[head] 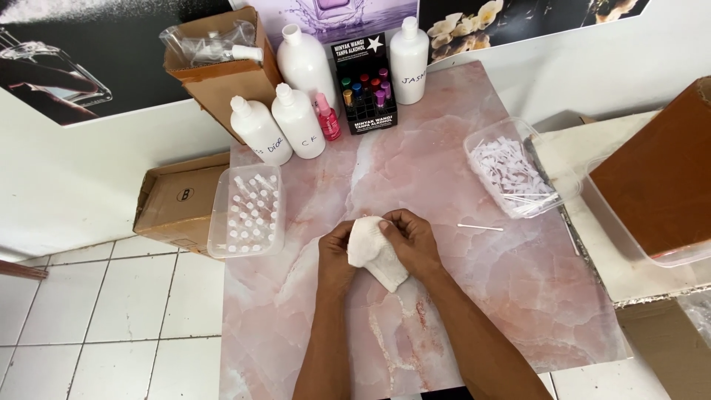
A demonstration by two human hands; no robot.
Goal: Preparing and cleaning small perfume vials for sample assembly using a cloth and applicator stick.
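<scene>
I have both hands together over the middle of the pink marble-patterned table [459, 311], and between them sits a white cloth [374, 252], bunched into a soft lump that hangs down toward my wrists. My left hand [337, 255] cups the cloth from the left side, fingers curled around its edge and closed on it. My right hand [415, 241] presses against the cloth from the right, its fingers bent in narrowly and pinching at the top of the cloth near the fingertips; I cannot tell whether something small is held inside the fold. Just to the right of my right hand, apart from it, a thin white stick [480, 227] lies flat on the table. Further right, at the table's edge, a clear plastic tub [481, 144] holds a heap of small white pieces. On the left edge another clear plastic tray [218, 222] holds rows of small clear vials standing upright. Along the back of the table stand several white bottles [298, 122], a small pink spray bottle [326, 118] and a black display box [364, 111] of little coloured bottles. A brown cardboard box [222, 78] with clear bags in it sits at the back left, and another cardboard box [174, 200] rests beside the tray, off the table.
</scene>
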